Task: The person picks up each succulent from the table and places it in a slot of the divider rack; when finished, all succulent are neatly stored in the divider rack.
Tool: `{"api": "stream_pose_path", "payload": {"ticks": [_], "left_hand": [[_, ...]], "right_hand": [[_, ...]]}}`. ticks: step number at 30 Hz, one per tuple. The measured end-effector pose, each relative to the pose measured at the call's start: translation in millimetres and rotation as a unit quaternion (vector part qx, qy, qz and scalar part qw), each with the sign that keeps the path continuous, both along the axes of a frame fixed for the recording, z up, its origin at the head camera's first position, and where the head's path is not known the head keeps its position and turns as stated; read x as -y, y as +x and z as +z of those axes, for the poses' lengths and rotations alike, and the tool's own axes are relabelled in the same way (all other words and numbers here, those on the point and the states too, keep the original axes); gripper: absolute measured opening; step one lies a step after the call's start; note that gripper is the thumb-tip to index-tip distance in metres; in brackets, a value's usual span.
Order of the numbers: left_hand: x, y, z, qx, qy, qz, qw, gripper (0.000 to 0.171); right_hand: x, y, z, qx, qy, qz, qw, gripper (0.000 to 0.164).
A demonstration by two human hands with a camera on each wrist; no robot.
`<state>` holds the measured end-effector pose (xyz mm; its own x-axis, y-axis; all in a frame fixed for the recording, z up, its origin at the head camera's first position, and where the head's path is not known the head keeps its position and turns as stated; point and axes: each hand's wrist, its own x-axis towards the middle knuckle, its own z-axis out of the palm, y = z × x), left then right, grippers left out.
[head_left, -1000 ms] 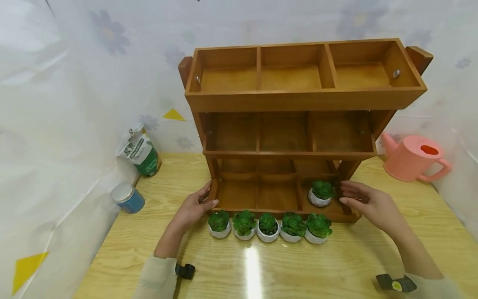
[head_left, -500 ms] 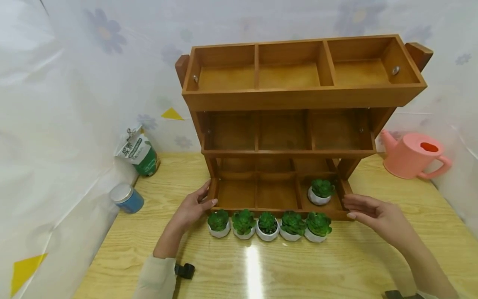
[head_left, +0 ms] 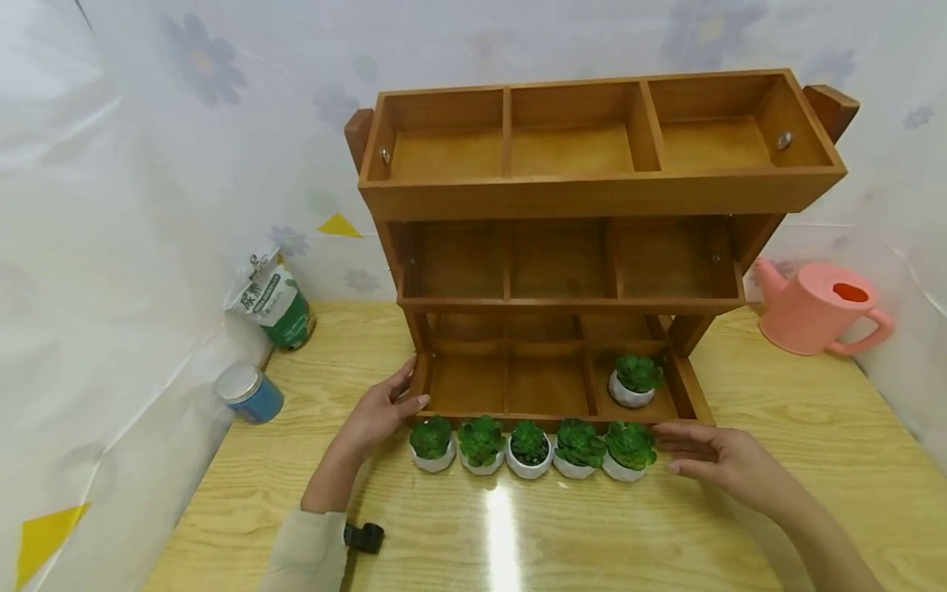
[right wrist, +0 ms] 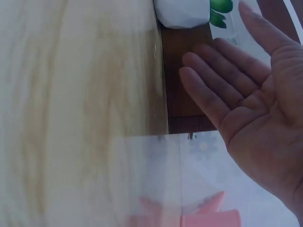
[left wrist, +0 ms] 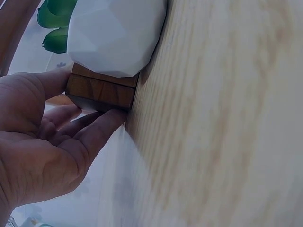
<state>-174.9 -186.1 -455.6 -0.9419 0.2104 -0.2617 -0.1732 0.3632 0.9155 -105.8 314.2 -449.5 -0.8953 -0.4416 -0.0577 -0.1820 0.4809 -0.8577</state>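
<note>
A brown wooden plant shelf (head_left: 592, 196) with three tiers stands on the table. My left hand (head_left: 379, 411) holds its lower left front corner; in the left wrist view the thumb lies on one side of the wood (left wrist: 102, 90) and the fingers on the other. One potted succulent (head_left: 635, 381) sits in the bottom tier's right compartment. Along the shelf's front, several more succulents in white faceted pots (head_left: 529, 450) stand in a row. My right hand (head_left: 728, 464) has its fingers extended, fingertips close by the rightmost pot (head_left: 627, 454) and the shelf's front board, holding nothing.
A pink watering can (head_left: 817, 311) stands right of the shelf. At the left are a blue jar with a silver lid (head_left: 251, 393) and a green-and-white bag (head_left: 277, 304) closed with a clip. Plastic sheeting (head_left: 170, 205) lines the back and left side.
My right hand has come off the shelf's right end and moved forward and left to the rightmost pot in the row. The left hand has stayed on its corner.
</note>
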Motion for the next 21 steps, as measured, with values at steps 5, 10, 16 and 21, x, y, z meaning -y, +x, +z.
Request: {"api": "stream_pose_path", "payload": {"ticks": [5, 10, 16, 21], "left_hand": [[0.9, 1.8, -0.9, 0.000, 0.002, 0.000, 1.0000, 0.074], [1.4, 2.3, 0.0, 0.001, 0.001, 0.001, 1.0000, 0.074], [0.7, 0.7, 3.1, -0.002, 0.005, 0.002, 1.0000, 0.073], [0.0, 1.3, 2.1, 0.003, -0.002, 0.006, 1.0000, 0.074]], "right_hand": [[6.1, -1.6, -2.4, 0.002, 0.020, 0.011, 1.000, 0.052], [10.4, -4.4, -2.7, 0.013, 0.049, 0.010, 0.999, 0.058], [15.2, -10.2, -1.8, -0.014, 0.074, 0.020, 0.997, 0.060], [17.3, -10.6, -6.6, -0.001, 0.059, 0.020, 0.998, 0.058]]}}
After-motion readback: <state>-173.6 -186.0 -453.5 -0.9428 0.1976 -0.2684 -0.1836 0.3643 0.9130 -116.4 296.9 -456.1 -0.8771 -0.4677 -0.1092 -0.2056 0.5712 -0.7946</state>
